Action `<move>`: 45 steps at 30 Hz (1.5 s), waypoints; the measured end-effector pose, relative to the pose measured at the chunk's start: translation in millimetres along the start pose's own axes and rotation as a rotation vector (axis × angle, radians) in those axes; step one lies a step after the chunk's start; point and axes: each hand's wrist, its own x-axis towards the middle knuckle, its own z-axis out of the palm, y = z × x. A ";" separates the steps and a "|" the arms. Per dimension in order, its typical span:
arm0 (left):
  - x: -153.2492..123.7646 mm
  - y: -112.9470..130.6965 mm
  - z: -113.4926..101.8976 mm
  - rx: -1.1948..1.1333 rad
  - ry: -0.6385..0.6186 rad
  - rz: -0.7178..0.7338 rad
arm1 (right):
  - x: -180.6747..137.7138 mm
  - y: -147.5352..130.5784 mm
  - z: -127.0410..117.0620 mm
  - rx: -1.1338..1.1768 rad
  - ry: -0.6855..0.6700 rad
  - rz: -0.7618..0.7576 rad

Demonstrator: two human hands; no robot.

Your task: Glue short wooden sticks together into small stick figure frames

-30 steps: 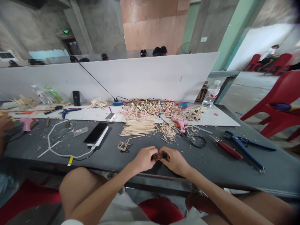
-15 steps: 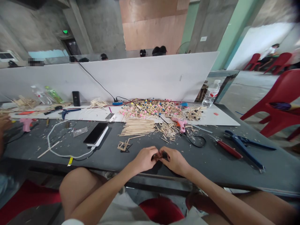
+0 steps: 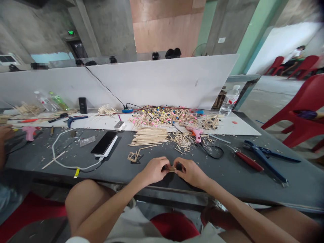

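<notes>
My left hand (image 3: 155,170) and my right hand (image 3: 191,173) meet over the near edge of the grey table (image 3: 126,163). Both pinch the same small wooden stick piece (image 3: 172,169), held between their fingertips just above the tabletop. A small glued stick frame (image 3: 133,156) lies a little to the left of my left hand. Behind the hands are a bundle of loose wooden sticks (image 3: 149,136) and a pink glue gun (image 3: 194,133) with a black cord.
A phone on a power bank (image 3: 104,144) with a white cable lies at left. Blue-handled cutters (image 3: 265,156) and a red-handled tool (image 3: 246,160) lie at right. A pile of stick-and-ball pieces (image 3: 169,117) sits by the white divider. Another person's hand (image 3: 5,132) is at far left.
Both hands stay pinched together on the stick piece; they shifted only slightly, and the view tilted a little.
</notes>
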 end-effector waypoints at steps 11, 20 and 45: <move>-1.5 1.4 -9.7 0.017 -0.045 -0.044 | -1.2 -1.9 -10.6 0.026 -0.044 0.057; -2.2 0.7 -8.8 0.006 -0.040 -0.046 | -0.5 -0.5 -9.7 0.025 -0.035 0.059; 1.8 2.7 15.8 0.014 0.031 0.048 | 1.3 0.9 7.0 -0.004 0.054 0.028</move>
